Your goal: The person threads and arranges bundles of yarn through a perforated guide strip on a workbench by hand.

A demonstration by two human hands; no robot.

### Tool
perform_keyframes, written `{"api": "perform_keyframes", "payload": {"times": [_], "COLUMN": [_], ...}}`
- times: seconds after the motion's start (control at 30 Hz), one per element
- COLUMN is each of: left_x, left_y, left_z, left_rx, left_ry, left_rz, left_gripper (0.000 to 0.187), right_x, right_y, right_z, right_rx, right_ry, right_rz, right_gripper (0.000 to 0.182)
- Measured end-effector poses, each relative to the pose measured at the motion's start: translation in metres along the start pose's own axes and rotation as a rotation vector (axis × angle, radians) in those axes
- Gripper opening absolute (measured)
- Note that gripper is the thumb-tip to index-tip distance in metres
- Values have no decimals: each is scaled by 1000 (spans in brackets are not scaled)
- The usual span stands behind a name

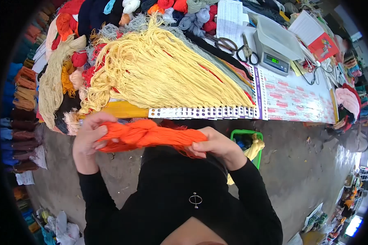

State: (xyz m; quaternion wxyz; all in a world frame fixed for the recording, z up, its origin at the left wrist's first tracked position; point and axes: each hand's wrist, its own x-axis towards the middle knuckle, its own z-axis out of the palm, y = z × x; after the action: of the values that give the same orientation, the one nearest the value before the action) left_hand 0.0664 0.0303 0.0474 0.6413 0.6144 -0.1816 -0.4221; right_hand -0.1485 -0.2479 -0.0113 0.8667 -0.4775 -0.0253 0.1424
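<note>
An orange-red skein of yarn [151, 134] is stretched sideways in front of my body, just off the table's near edge. My left hand [93, 134] grips its left end, the thumb on top and the strands running between the fingers. At the other end my right hand [214, 147] is closed round the yarn, with loose strands hanging below. A loose knot or twist shows left of the skein's middle. Beyond it on the table, a broad fan of pale yellow yarn [159, 67] lies over a row of white punched cards [200, 112].
Scissors [247, 53] and a second pair [224, 43] lie beside a digital scale [276, 61] with a clear tray. Coloured yarn bundles [77, 59] crowd the table's left. A green basket [255, 157] holding yarn stands on the floor. Shelves of yarn [24, 98] line the left side.
</note>
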Motion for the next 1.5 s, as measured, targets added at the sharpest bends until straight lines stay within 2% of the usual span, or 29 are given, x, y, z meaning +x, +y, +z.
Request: {"api": "perform_keyframes", "payload": {"times": [0.1,0.13,0.17,0.2,0.27,0.3,0.33,0.37,0.4,0.43,0.47,0.5,0.57,0.6,0.67,0.7,0.73,0.77,0.8,0.83,0.9,0.93,0.97,1.07,1.17,1.27,1.33,1.43,1.5], "left_x": [-22,-32,-38,-34,-11,1,20,36,50,56,67,65,68,58,44,30,3,0,-2,-6,-21,-33,-48,-56,-61,-62,-74,-84,-97], "left_y": [0,2,4,-13,-75,-69,-80,-80,-87,-81,-102,-119,-122,-113,-105,-89,-58,-64,-69,-64,-33,-15,0,27,40,51,66,86,99], "left_z": [-56,-79,-97,-106,-140,-90,-65,-21,20,60,77,93,83,76,40,29,19,8,-2,-9,-23,-31,-37,-35,-48,-59,-75,-106,-119], "left_rx": [43,44,50,313,1050,848,978,886,643,492,203,228,22,130,-79,-235,-62,-232,-400,-398,-455,-477,-493,-270,-18,230,91,-86,-141], "left_ry": [191,118,40,151,123,267,91,-17,-79,-295,-599,-629,-1154,-1092,-968,-872,-596,-586,-562,-557,-568,-553,-524,-261,-199,73,114,-84,-2], "left_rz": [158,38,-82,-203,-45,-319,-31,86,57,163,74,-199,-633,-639,-444,-381,-141,172,487,482,627,698,767,749,710,754,644,669,708], "left_gripper": [38,36,35,37,39,39,37,37,36,40,52,74,93,104,108,109,100,94,90,90,77,78,82,87,70,61,56,44,40], "right_x": [-41,-45,-53,-61,-62,-57,-51,-44,-37,-33,-33,-38,-54,-58,-59,-54,-41,-28,-16,0,15,19,19,17,13,14,15,18,19], "right_y": [-22,-22,-32,-40,-39,-44,-49,-54,-58,-63,-67,-68,-66,-64,-52,-48,-37,-25,-20,-3,6,7,3,0,7,18,21,20,20], "right_z": [-13,-17,-14,-8,-4,6,14,21,31,39,46,47,30,21,7,8,8,8,6,5,5,1,-1,-4,-10,-13,-13,-14,-14], "right_rx": [-72,167,245,328,294,289,318,283,188,92,44,73,115,180,152,169,54,-59,-331,-555,-598,-566,-657,-294,-294,-299,-320,-341,-332], "right_ry": [254,161,146,135,-40,-85,-124,-152,-130,-107,-28,64,168,174,305,390,457,521,342,269,261,316,354,462,473,466,455,456,463], "right_rz": [-212,-442,-377,-317,-181,-70,67,178,192,204,182,115,-94,-182,-236,-156,-52,52,70,-61,-172,-67,-120,-144,-133,-100,-99,-94,-92], "right_gripper": [28,26,25,25,24,23,21,20,20,19,19,17,14,14,15,15,17,20,27,28,26,28,25,15,14,16,17,17,17]}}
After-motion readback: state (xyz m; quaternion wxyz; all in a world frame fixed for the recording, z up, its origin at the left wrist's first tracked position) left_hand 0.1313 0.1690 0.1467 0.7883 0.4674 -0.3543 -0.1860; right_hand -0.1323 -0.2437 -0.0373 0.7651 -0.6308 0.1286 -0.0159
